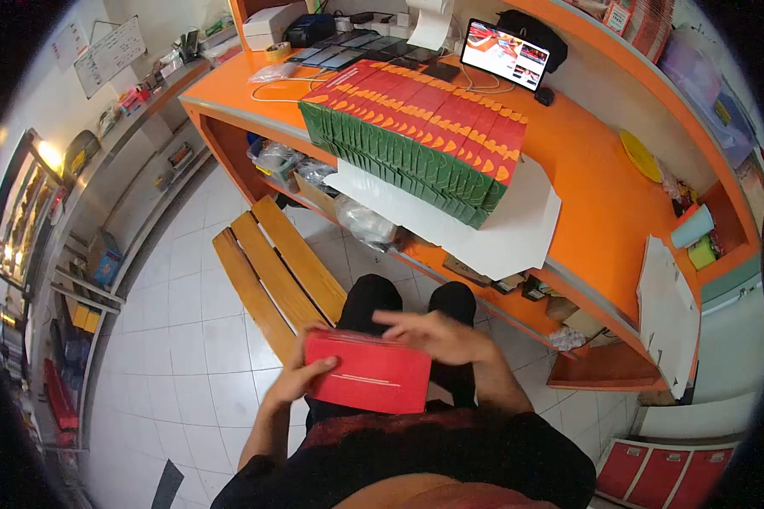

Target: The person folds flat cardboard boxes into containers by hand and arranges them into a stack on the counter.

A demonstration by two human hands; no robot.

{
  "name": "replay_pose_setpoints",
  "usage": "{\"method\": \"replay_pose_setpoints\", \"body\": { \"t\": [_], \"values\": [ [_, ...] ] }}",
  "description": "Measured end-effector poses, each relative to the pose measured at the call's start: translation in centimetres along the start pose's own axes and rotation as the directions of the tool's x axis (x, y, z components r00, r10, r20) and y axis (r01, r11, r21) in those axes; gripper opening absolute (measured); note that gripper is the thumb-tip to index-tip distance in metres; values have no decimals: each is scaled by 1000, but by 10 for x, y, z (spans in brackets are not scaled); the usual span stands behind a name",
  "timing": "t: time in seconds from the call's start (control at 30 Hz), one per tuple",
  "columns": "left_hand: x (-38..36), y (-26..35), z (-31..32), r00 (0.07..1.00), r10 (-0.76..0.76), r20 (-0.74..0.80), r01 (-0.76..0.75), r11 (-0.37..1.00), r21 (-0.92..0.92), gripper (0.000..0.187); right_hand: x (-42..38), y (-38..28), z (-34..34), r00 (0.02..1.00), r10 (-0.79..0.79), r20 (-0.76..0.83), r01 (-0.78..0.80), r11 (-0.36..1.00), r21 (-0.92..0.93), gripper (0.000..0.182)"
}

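While clamped in the left hand, red box, right hand flat atop, fingers spread.

Both hands close together (fingers curled)

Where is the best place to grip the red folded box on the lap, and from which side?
Probably by its short ends. The red box lies flat and wide across the lap; the left hand already clasps the left end, the right hand rests on the top edge.
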State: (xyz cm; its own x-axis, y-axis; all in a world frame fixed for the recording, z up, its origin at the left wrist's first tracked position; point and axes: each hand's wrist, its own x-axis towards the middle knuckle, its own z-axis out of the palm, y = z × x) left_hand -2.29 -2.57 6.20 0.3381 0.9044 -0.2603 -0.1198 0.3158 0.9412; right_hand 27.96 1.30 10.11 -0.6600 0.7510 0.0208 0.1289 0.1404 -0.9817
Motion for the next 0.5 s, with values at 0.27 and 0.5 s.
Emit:
{"method": "replay_pose_setpoints", "body": {
  "t": [0.27, 0.5],
  "values": [
    [61, 92, 16, 772, 533, 347, -594, 799, 94, 91, -68, -35, -21, 960, -182, 214, 88, 917, 389, 60],
    [152, 205, 126, 460, 735, 498, -867, 251, 430, 68, -144, -115, -58, 645, -517, -563, 575, 813, -88, 38]
  ]
}}
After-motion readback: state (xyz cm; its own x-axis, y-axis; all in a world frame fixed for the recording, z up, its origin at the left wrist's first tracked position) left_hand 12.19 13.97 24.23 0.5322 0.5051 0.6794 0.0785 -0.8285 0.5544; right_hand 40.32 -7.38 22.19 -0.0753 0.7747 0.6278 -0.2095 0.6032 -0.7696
